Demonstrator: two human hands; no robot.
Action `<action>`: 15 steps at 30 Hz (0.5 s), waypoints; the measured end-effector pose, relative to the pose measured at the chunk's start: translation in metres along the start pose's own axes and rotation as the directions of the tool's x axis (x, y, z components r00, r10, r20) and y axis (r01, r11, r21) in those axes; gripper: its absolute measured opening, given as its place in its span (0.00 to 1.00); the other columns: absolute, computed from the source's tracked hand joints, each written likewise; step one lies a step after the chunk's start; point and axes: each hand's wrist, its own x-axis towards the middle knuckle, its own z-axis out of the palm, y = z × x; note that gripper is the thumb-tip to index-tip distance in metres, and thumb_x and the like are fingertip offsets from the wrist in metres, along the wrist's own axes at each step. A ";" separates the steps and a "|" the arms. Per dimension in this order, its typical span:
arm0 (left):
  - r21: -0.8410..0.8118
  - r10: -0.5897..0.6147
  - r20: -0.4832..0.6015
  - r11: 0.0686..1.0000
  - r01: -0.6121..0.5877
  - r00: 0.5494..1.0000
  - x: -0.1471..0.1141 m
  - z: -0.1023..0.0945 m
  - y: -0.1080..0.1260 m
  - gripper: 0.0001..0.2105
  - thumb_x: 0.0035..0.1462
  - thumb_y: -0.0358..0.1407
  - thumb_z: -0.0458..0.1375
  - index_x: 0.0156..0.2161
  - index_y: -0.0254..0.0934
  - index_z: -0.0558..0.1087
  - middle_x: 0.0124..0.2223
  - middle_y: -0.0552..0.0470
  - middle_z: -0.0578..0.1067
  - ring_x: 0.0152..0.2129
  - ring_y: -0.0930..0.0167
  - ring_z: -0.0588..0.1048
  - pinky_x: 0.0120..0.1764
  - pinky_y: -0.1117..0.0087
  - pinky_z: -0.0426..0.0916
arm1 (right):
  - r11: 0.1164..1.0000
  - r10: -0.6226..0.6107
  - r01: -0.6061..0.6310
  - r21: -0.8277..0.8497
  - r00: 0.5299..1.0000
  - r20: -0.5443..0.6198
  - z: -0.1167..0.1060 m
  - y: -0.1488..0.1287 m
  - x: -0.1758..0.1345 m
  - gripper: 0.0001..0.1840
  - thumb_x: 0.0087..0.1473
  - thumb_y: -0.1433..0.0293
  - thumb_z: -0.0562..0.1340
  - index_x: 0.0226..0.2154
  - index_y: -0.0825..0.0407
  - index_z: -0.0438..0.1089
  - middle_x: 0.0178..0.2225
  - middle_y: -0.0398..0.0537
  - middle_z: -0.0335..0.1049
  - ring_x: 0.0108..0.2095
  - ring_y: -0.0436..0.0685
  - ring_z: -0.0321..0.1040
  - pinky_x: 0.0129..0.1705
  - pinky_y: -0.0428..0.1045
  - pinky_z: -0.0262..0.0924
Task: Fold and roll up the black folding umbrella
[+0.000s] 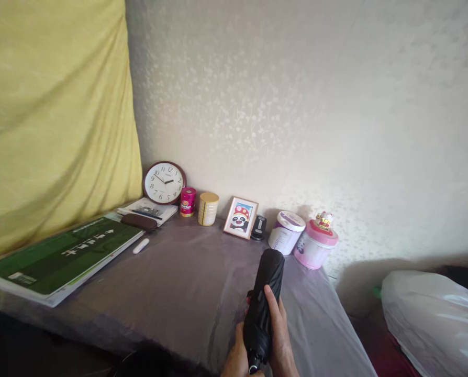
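Observation:
A folded black umbrella (262,309) is held up at a tilt over the front of the table, its handle end towards me. My right hand (280,335) wraps its right side, thumb lying along the folded cloth. Around the lower left side, near the handle, my left hand (237,353) is closed; most of its fingers are hidden behind the umbrella. Beyond the umbrella's far end stand a white and purple tub (286,235) and a pink-lidded tub (316,248) with a small figurine (324,220) on top.
Along the wall stand a round clock (165,183), a pink can (187,202), a yellow-lidded tin (208,210), a framed panda picture (241,218) and a black stand (259,228). Left lie a large green book (61,256), a brown case (138,222) and a white pen-like object (141,246).

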 end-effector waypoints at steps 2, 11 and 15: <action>0.146 -0.088 0.001 0.985 0.087 0.996 -0.001 0.001 -0.001 0.40 0.41 0.22 0.51 0.61 0.35 0.44 0.50 0.44 0.71 0.41 0.65 0.73 0.41 0.69 0.64 | 0.999 0.019 -0.018 -0.027 1.000 0.015 -0.001 0.001 -0.001 0.27 0.42 0.51 0.64 0.39 0.53 0.67 0.27 0.44 0.73 0.27 0.56 0.71 0.28 0.48 0.65; 0.058 0.058 0.039 0.997 -0.060 0.998 -0.007 -0.002 0.004 0.42 0.40 0.24 0.52 0.62 0.36 0.42 0.57 0.41 0.62 0.48 0.63 0.69 0.47 0.68 0.62 | 0.999 0.039 -0.038 0.018 0.993 -0.109 -0.006 -0.005 -0.002 0.30 0.38 0.52 0.66 0.39 0.55 0.69 0.26 0.43 0.72 0.25 0.55 0.69 0.27 0.47 0.63; -0.290 0.058 0.229 0.957 0.011 0.972 -0.010 -0.004 0.009 0.42 0.45 0.32 0.55 0.62 0.39 0.37 0.50 0.45 0.68 0.35 0.68 0.74 0.37 0.69 0.67 | 0.994 0.104 -0.105 0.023 0.994 0.014 -0.012 -0.007 0.001 0.31 0.37 0.48 0.64 0.33 0.58 0.71 0.21 0.46 0.71 0.20 0.55 0.66 0.22 0.49 0.62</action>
